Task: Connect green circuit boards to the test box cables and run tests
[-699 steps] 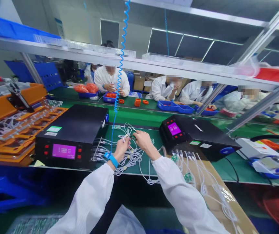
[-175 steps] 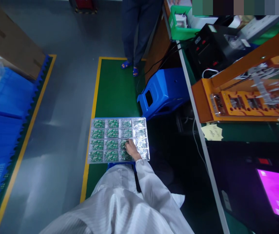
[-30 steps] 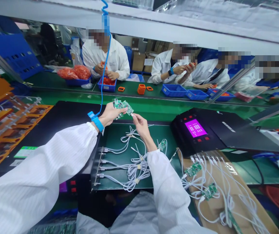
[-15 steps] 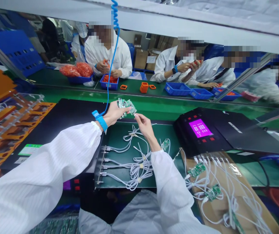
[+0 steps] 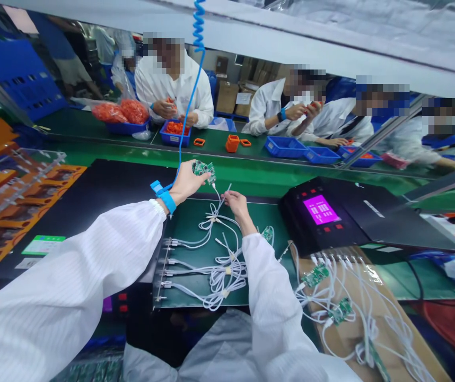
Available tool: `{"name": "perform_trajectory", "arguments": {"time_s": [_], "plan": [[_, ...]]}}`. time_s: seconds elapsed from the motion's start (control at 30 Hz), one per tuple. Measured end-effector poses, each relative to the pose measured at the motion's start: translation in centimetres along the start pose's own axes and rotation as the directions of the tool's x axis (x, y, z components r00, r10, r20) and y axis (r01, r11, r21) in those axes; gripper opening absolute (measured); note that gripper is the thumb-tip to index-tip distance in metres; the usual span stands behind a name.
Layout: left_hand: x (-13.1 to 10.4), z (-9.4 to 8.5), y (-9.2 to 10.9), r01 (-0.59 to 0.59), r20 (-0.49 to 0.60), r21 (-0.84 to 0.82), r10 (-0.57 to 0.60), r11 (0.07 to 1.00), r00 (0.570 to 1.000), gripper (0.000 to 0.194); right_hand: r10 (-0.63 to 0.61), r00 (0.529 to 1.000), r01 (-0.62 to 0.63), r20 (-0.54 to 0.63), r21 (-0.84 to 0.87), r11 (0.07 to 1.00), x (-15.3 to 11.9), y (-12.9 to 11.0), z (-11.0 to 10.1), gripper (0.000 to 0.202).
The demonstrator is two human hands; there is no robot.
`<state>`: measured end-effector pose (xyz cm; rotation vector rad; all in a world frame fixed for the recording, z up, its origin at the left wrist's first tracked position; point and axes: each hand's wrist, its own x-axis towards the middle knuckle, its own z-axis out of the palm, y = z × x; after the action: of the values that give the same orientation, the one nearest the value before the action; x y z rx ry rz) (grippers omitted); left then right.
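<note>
Green circuit boards [image 5: 204, 171] are pinched in my left hand [image 5: 187, 181], which wears a blue wrist strap [image 5: 164, 199] with a coiled cord. A white cable plug [image 5: 215, 187] meets the lower edge of a board. Just to the right, my right hand [image 5: 235, 204] has its fingers closed on a thin white cable, whose free end sticks up past the fingertips. Below both hands, bundled white cables [image 5: 225, 270] lie on the green mat and run to sockets on the black box at the left.
A black tester [image 5: 303, 212] with a lit magenta screen stands at right. Boards on white cables lie on cardboard [image 5: 386, 318] at lower right. Orange fixtures [image 5: 24, 212] are at far left. Across the line, people handle orange parts beside blue bins [image 5: 287, 147].
My right hand has moved slightly down and away from the boards. A white plug and cable now show at the board's edge, and a cable end rises above my right fingers.
</note>
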<state>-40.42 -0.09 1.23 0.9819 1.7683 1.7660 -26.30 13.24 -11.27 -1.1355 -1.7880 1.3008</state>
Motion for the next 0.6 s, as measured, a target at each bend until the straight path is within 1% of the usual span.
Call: {"name": "perform_trajectory", "arguments": {"time_s": [0.07,0.13,0.2,0.27,0.33,0.4,0.6], "plan": [[0.1,-0.2,-0.2,-0.035,0.000,0.057,0.035,0.998,0.999,0.024,-0.071,0.997,0.072,-0.030,0.035,0.997,-0.8,-1.0,0.6,0.027],[0.2,-0.3,-0.3,-0.063,0.002,0.103,0.063,0.993,0.998,0.024,-0.193,0.980,0.196,-0.051,0.061,0.979,-2.2,-1.8,1.0,0.031],[0.1,-0.4,-0.2,-0.093,0.002,0.142,0.094,0.985,0.996,0.024,-0.339,0.938,0.344,-0.076,0.070,0.936,-3.8,-2.5,1.6,0.034],[-0.1,-0.4,0.0,-0.138,0.009,0.201,0.139,0.970,0.990,0.021,-0.443,0.889,0.452,-0.111,0.071,0.889,-5.3,-3.0,2.3,0.036],[-0.4,-0.3,0.3,-0.190,0.032,0.271,0.189,0.944,0.982,0.018,-0.475,0.868,0.490,-0.147,0.089,0.867,-6.4,-3.5,3.0,0.038],[-0.6,-0.2,0.5,-0.228,0.054,0.322,0.223,0.919,0.973,0.016,-0.486,0.856,0.509,-0.178,0.120,0.853,-7.1,-4.0,3.6,0.040],[-0.7,-0.1,0.8,-0.304,0.112,0.453,0.285,0.838,0.952,0.011,-0.469,0.835,0.520,-0.289,0.133,0.844,-7.4,-5.3,4.8,0.039]]}}
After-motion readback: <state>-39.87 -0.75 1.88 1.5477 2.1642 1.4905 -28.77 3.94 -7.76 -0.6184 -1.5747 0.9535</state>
